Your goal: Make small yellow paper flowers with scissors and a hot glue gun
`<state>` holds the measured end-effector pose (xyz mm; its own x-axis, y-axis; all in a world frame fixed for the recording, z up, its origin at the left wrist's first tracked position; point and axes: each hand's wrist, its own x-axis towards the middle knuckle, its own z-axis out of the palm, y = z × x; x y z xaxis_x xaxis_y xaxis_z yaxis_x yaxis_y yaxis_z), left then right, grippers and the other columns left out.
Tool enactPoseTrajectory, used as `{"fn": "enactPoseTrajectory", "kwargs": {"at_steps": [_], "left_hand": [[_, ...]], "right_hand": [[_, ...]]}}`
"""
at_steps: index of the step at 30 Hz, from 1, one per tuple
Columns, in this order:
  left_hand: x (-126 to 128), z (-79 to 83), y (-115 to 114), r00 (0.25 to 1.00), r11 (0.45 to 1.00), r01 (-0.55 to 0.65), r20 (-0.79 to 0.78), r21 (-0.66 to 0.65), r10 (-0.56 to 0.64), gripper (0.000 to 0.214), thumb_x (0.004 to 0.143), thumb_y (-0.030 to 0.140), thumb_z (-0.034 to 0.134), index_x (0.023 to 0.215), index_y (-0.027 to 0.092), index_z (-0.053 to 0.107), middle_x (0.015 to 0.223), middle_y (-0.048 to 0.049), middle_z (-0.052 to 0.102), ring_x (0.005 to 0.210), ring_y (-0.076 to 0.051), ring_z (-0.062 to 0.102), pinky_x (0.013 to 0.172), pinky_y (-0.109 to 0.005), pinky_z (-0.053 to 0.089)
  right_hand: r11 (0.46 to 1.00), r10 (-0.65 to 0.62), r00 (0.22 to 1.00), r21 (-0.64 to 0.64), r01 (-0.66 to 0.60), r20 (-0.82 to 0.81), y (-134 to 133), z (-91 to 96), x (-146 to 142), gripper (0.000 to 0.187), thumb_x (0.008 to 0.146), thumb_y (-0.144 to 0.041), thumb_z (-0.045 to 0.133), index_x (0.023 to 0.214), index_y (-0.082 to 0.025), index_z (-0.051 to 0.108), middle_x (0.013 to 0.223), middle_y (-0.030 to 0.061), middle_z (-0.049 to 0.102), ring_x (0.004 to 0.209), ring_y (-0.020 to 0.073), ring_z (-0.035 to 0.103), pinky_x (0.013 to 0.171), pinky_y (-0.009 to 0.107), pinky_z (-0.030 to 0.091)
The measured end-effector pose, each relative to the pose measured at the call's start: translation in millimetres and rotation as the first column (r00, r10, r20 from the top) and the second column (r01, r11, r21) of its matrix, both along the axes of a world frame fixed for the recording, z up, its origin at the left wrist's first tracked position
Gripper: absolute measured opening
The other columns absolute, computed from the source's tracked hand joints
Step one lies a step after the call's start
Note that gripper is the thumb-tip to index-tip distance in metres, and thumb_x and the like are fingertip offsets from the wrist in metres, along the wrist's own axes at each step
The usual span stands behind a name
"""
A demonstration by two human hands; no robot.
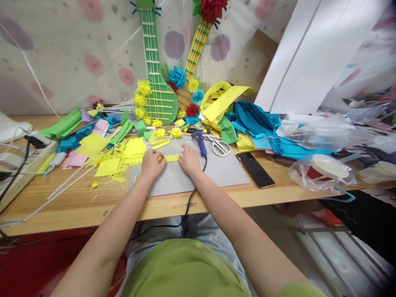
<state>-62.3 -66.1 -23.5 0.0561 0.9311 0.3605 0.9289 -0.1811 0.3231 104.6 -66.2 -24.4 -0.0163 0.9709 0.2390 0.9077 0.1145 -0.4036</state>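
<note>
A flat strip of yellow crepe paper [172,158] lies across the grey cutting mat [229,173] between my two hands. At the strip's left end, my left hand [152,163] is closed with its fingers bent over the paper. The right end is under the fingers of my right hand [189,161], which are closed on it; the fingertips are partly hidden. Just beyond my right hand rests a blue glue gun [200,144], and its black cord runs down past my wrist. White-handled scissors [220,147] lie to its right. Yellow paper flowers [159,133] sit behind the strip.
Yellow paper squares [134,149] and scraps cover the wood left of the mat. A green paper instrument [161,97] leans at the back beside a yellow one [195,53]. Right of the mat lie a phone [255,169], blue crepe paper [260,123] and a bagged cup [324,170].
</note>
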Motion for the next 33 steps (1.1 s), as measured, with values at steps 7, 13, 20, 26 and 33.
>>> {"fn": "enactPoseTrajectory", "kwargs": {"at_steps": [7,13,20,26,33], "left_hand": [[12.3,2.3,-1.9,0.994,0.997,-0.071,-0.084,0.001,0.071,0.03,0.069,0.05,0.061,0.078,0.022,0.062,0.094,-0.0078,0.052,0.098,-0.026,0.047,0.085,-0.038,0.036],[14.5,5.0,-6.1,0.991,0.998,-0.066,-0.114,0.015,0.067,0.03,0.072,0.049,0.057,0.079,0.021,0.061,0.092,-0.0093,0.053,0.097,-0.027,0.047,0.083,-0.039,0.036],[13.9,4.2,-7.2,0.993,0.999,-0.047,-0.107,0.012,0.048,0.028,0.071,0.047,0.058,0.081,0.021,0.06,0.094,-0.0095,0.052,0.097,-0.028,0.047,0.085,-0.04,0.036],[7.1,4.8,-9.5,0.998,0.997,-0.061,-0.017,-0.049,0.06,0.02,0.072,0.027,0.056,0.091,0.022,0.06,0.105,-0.0102,0.05,0.104,-0.028,0.046,0.089,-0.041,0.035],[-6.0,4.8,-7.5,0.996,0.991,-0.084,-0.014,-0.102,0.083,0.033,0.074,0.009,0.042,0.101,0.02,0.057,0.104,-0.0107,0.056,0.103,-0.027,0.05,0.087,-0.041,0.036]], "right_hand": [[0.999,-0.027,0.993,0.031,0.024,0.113,-2.5,-0.6,-4.7,0.044,0.084,-0.029,0.045,0.126,-0.016,0.041,0.111,0.013,0.053,0.096,0.0235,0.054,0.083,0.035,0.04],[0.995,0.018,0.995,0.092,-0.027,0.096,-7.0,2.0,-12.5,0.053,0.081,-0.044,0.05,0.124,-0.015,0.043,0.106,0.0127,0.052,0.098,0.025,0.05,0.085,0.036,0.039],[0.995,0.036,0.995,0.087,-0.044,0.093,-6.1,1.8,-11.5,0.053,0.078,-0.038,0.053,0.124,-0.014,0.043,0.106,0.0126,0.052,0.097,0.0254,0.05,0.084,0.036,0.04],[0.996,0.084,0.996,0.028,-0.085,0.035,-2.3,-1.8,1.2,0.046,0.081,-0.022,0.045,0.127,-0.017,0.042,0.114,0.012,0.049,0.098,0.0218,0.051,0.086,0.033,0.041],[0.996,0.092,0.995,-0.015,-0.092,0.031,3.3,-10.8,5.6,0.047,0.081,-0.007,0.033,0.126,-0.017,0.043,0.118,0.0126,0.048,0.102,0.0208,0.05,0.09,0.032,0.039]]}}
